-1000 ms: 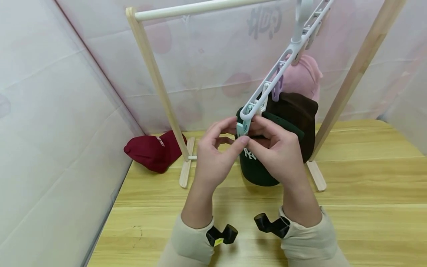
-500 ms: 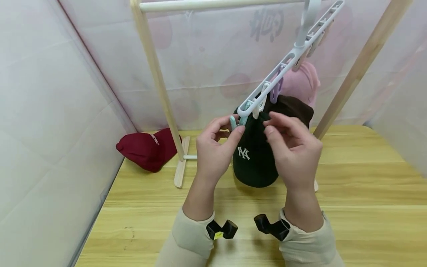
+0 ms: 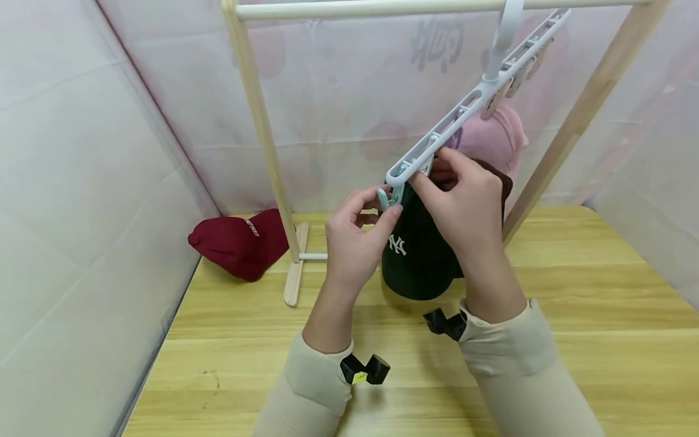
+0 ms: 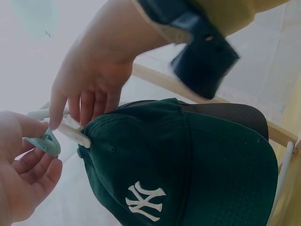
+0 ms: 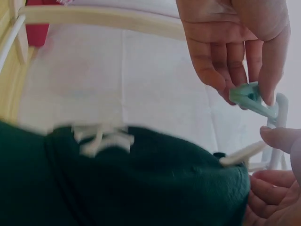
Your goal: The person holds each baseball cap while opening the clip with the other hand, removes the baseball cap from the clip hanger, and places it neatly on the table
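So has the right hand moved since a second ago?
Yes. The right hand has gone up and away from the body, from the dark green cap's front to the white clip hanger, judged against the wooden rack's right post.

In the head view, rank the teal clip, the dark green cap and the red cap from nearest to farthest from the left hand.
1. teal clip: pinched by the left hand, at the hanger's low end.
2. dark green cap: just to the right of that hand, hanging.
3. red cap: far left on the table, beyond the rack's post.

Your head camera looks forward and down over the worktop [image 3: 573, 291]. Both wrist cameras sit close, tilted upward, and share the green cap [image 4: 188, 165] and teal clip [image 5: 249, 98].
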